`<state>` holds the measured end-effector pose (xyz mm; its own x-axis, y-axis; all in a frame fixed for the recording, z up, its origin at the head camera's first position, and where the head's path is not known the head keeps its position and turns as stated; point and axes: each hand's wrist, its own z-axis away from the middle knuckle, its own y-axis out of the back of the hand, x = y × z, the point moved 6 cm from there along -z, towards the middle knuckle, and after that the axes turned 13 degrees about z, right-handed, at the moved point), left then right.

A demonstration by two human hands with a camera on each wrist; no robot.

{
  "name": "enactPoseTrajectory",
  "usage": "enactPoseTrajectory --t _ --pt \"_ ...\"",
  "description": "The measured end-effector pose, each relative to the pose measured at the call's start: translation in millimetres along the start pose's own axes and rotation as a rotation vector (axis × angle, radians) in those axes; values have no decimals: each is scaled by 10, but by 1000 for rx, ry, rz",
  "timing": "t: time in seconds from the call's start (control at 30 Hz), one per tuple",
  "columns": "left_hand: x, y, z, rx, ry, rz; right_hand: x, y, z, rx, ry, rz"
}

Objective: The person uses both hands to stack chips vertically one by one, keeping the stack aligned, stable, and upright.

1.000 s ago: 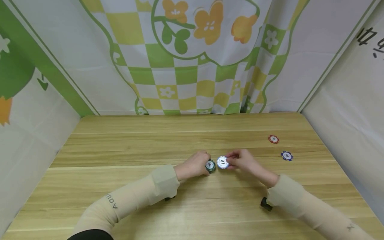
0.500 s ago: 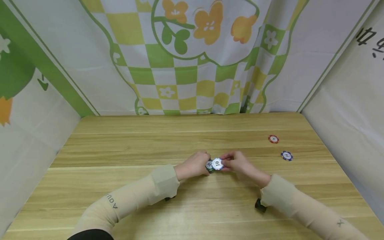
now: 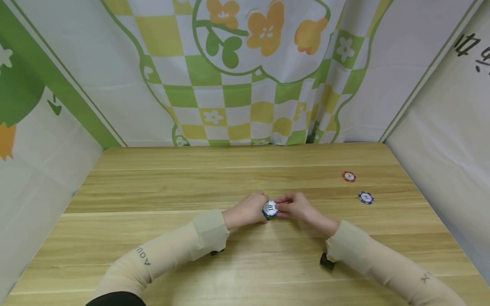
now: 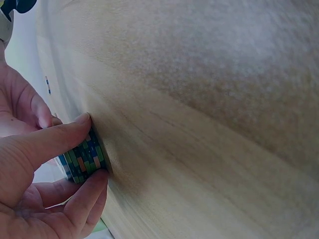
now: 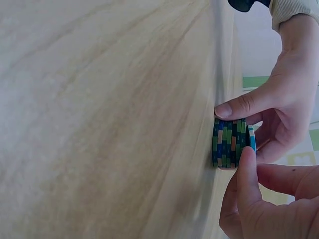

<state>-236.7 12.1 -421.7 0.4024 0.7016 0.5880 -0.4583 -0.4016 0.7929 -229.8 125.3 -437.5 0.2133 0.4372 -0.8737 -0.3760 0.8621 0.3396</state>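
Note:
A short stack of poker chips [image 5: 229,143], mostly green and dark blue at the edges, stands on the wooden table. My left hand [image 3: 248,209] grips the stack from its left side, thumb and fingers curled round it down near the wood. On top is a blue-edged white poker chip [image 3: 270,208] marked 10. My right hand [image 3: 300,209] pinches that chip by its right edge. Seen from the right wrist, the chip's light blue edge [image 5: 252,135] lies right at the stack's upper face, slightly out of line with it.
A red poker chip [image 3: 349,176] and a blue poker chip [image 3: 366,197] lie flat toward the table's right rear. Behind the wooden table [image 3: 160,182] hangs a checked, flowered cloth [image 3: 237,97]; pale cloth walls stand left and right.
My right hand has moved left, carrying the 10 chip from beside the stack to over its top. The left hand has stayed in place round the stack.

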Motion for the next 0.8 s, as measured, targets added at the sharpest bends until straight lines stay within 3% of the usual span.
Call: enactPoseTrajectory --t 0.4,0.8 --pt "20 11 6 12 -38 -25 27 -52 -31 -5 -7 10" --pt "25 10 4 4 -29 -40 26 -47 -44 -10 2 47"
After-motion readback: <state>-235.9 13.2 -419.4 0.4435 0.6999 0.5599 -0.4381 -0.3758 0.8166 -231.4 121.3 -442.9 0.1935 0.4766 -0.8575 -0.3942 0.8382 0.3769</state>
